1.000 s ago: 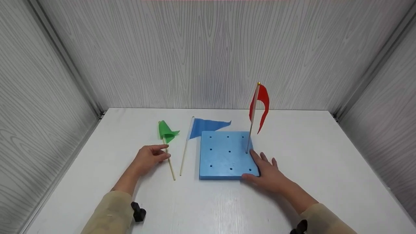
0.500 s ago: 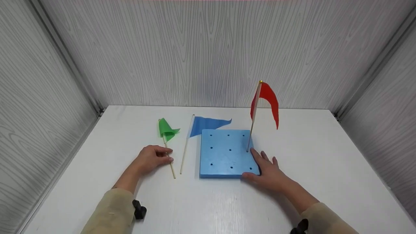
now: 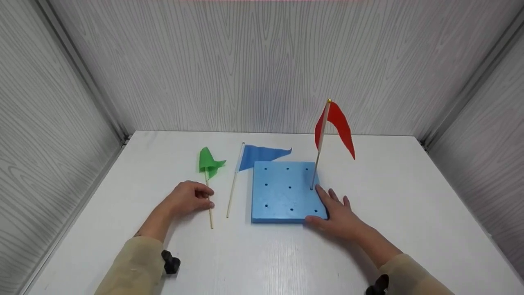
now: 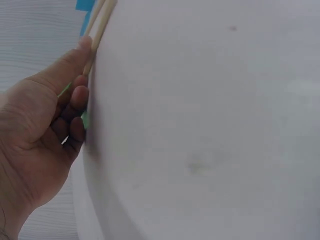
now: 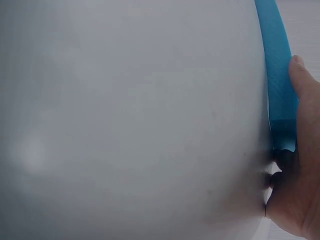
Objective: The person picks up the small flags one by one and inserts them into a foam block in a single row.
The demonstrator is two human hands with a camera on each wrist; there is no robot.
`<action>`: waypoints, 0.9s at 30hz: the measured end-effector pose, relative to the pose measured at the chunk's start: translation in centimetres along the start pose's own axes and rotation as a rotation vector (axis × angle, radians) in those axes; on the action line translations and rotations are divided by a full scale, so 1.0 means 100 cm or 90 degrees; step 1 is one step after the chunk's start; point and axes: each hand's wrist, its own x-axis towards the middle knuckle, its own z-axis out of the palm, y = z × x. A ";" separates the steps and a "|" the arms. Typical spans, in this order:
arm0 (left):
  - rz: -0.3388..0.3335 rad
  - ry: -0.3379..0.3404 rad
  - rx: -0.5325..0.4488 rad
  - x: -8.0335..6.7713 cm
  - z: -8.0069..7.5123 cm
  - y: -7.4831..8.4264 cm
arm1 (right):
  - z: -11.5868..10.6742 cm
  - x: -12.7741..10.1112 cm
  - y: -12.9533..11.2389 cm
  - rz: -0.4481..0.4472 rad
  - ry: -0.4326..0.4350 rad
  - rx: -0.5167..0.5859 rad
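Observation:
My left hand (image 3: 191, 198) pinches the wooden stick of a green pennant flag (image 3: 208, 159) between thumb and fingers. The stick slants slightly, its lower end reaching past the hand; in the left wrist view the thumb (image 4: 85, 44) presses along the stick. My right hand (image 3: 339, 217) rests at the near right corner of a light blue board (image 3: 278, 196) with several small holes. Its thumb lies at the front edge and the index finger along the right side, the other fingers spread. A red flag (image 3: 340, 127) stands in a hole near that side, leaning slightly right.
A blue pennant flag (image 3: 262, 155) lies flat between the green flag and the board, its cloth behind the board's far left corner. All rest on a white table (image 3: 262, 258), with grey wood-grain panels (image 3: 262, 65) at the back and both sides.
The left hand has taken the green flag's stick, whose lower end has swung left. The red flag's cloth has spread out to the right. The right hand stays at the board.

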 end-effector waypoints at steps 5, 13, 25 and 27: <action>0.009 -0.026 0.036 0.000 -0.005 0.003 | 0.000 -0.001 0.001 -0.008 0.008 -0.003; -0.009 -0.001 0.041 0.001 -0.002 0.003 | 0.002 -0.001 0.002 0.002 0.003 -0.001; -0.029 0.018 0.040 -0.004 -0.003 0.004 | 0.004 -0.002 0.000 0.006 0.005 0.000; -0.043 0.017 0.029 -0.005 -0.004 0.004 | 0.004 -0.001 0.000 0.007 0.006 -0.001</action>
